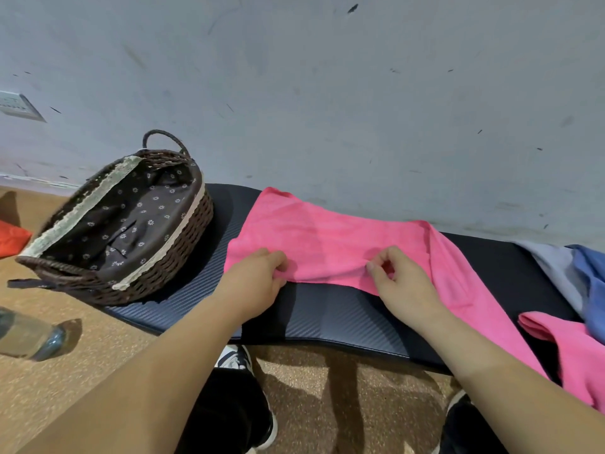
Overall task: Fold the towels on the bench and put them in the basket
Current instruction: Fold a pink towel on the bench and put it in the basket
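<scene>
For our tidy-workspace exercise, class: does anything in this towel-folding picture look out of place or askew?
Yes. The basket sits at the bench's left end with much of it jutting past the edge, so it might tip. A bottle appears to lie on its side on the floor beside it.

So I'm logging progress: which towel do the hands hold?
The pink towel spread mid-bench, its near edge pinched by the left hand and right hand; the grey towel and blue towel lie untouched.
</scene>
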Available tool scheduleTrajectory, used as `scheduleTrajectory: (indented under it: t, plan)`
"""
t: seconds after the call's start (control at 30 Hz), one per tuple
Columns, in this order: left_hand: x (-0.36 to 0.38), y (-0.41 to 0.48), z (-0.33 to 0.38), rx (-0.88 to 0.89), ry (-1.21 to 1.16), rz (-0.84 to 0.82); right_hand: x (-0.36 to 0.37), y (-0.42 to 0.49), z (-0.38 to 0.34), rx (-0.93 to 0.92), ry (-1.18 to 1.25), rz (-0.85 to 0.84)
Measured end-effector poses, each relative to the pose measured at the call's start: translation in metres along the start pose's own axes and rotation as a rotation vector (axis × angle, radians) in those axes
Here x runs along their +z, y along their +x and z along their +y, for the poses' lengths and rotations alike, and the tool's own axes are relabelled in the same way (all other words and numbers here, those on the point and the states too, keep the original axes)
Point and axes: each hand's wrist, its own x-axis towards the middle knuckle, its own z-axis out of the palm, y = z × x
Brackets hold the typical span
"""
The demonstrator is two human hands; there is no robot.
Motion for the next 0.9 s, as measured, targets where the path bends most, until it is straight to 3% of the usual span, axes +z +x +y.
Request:
scheduleTrajectory:
  t: [0.2, 0.37, 0.4, 0.5, 0.57, 0.73, 0.9]
  plan:
    - [-0.013, 0.004, -0.001, 0.030, 0.214, -0.048, 0.008, 0.008, -0.002, -0.107, -0.212, 0.061]
    - [-0.040, -0.021, -0.007, -0.104, 0.207, -0.361, 0.015, -0.003, -0.016, -0.172, -0.318, -0.071]
    - [-0.042, -0.025, -0.008, -0.103, 0.200, -0.358, 0.017, -0.007, -0.017, -0.184, -0.356, -0.102]
    - [-0.038, -0.024, -0.005, -0.038, 0.135, -0.084, 0.024, -0.019, -0.013, -0.162, -0.534, -0.207]
    - [-0.027, -0.011, 0.002, 0.007, 0.106, -0.006, 0.026, -0.028, -0.011, -0.101, -0.652, -0.287]
    - [0.006, 0.010, 0.013, -0.029, 0.251, -0.280, 0.036, -0.037, -0.017, -0.085, -0.715, -0.386]
    - [0.004, 0.007, -0.004, -0.156, 0.231, -0.285, 0.042, -0.057, -0.039, -0.194, -0.751, -0.562]
